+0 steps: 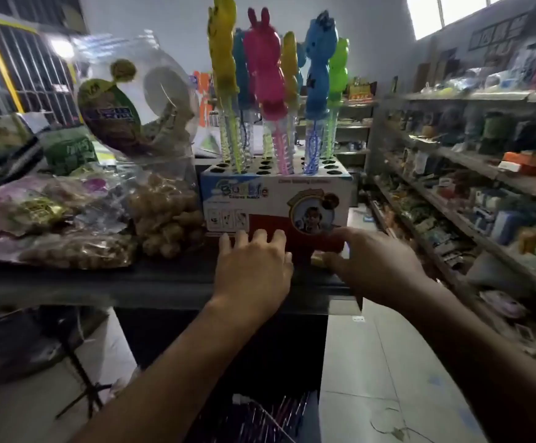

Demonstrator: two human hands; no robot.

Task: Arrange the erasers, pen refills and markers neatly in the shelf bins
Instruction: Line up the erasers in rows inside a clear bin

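A person's left hand (253,266) lies flat, fingers straight, on the front of a bubble wand box (276,199) on a dark surface (100,282), probably steadying it. The right hand (372,266), at the box's lower right corner, touches a small yellowish thing (318,259), perhaps an eraser; its grip is too blurred to tell.

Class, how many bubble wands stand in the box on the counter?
6, left to right: yellow wand, teal wand, pink wand, second yellow wand, blue wand, green wand; more may hide behind.
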